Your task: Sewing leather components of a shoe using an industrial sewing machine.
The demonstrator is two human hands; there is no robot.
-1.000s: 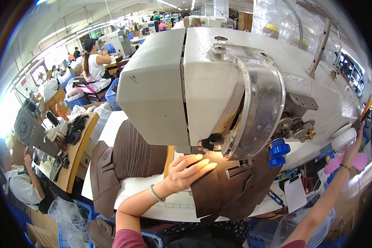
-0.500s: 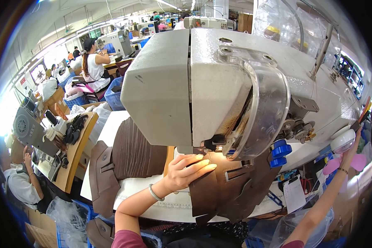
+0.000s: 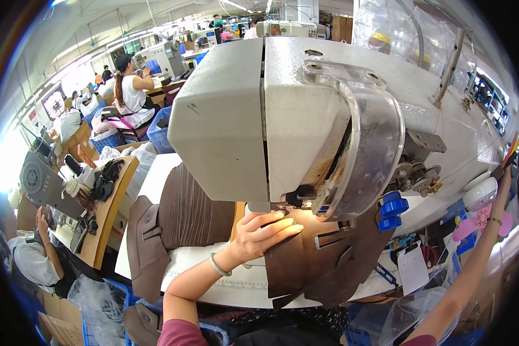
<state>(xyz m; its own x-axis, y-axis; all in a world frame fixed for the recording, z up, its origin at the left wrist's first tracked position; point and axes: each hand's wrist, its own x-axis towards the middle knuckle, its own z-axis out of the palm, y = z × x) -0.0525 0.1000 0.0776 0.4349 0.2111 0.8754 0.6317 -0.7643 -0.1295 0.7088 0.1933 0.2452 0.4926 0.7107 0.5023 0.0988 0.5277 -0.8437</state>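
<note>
A large grey-white sewing machine (image 3: 219, 127) fills the middle of the view, its lamp lighting the spot by the needle. Under its head lies a brown leather-like panel (image 3: 288, 262) with a rectangular slot and stitch lines. My left hand (image 3: 264, 232) rests on the panel's far left edge, fingers stretched out just left of the needle area. At the far right, my right hand (image 3: 505, 177) reaches to the machine's end, beside a round white part (image 3: 480, 194); its fingers are too small and partly hidden to read.
Left of the machine, a stack of brown pieces (image 3: 193, 213) and a shaped brown panel (image 3: 147, 248) lie on the white table. Pink fan blades (image 3: 483, 217), a white paper (image 3: 412, 270) and a blue cutter (image 3: 385, 274) are at right. Co-workers sit at the left.
My right hand has shifted slightly up and outward at the machine's end. My left hand and the brown panel stay nearly in place, while the whole view has moved a little.
</note>
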